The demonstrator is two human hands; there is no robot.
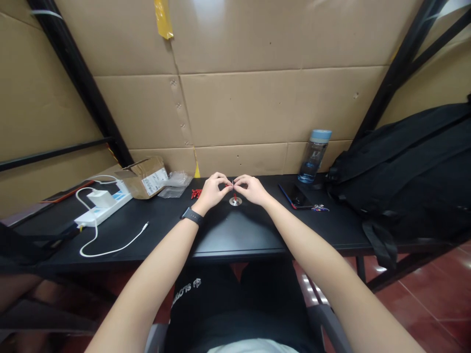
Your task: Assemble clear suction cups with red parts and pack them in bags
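My left hand (pixel 213 190), with a dark watch on its wrist, pinches a small red piece (pixel 227 185) between thumb and fingers. Close against it, my right hand (pixel 253 189) is also closed in a pinch at the same spot; its fingers cover what lies between them. Just below the fingertips a round silver metal base (pixel 235 201) rests on the black table, with a bit of red rising from its middle. Beside my left hand lies a small pile of red pieces (pixel 196 193).
Leftward on the table (pixel 235 235) are clear plastic bags (pixel 175 184), an opened cardboard box (pixel 144 177), a white power strip (pixel 105 208) and a white cable (pixel 121 249). On the right are a phone (pixel 295 195), a water bottle (pixel 314 156) and a black backpack (pixel 408 171).
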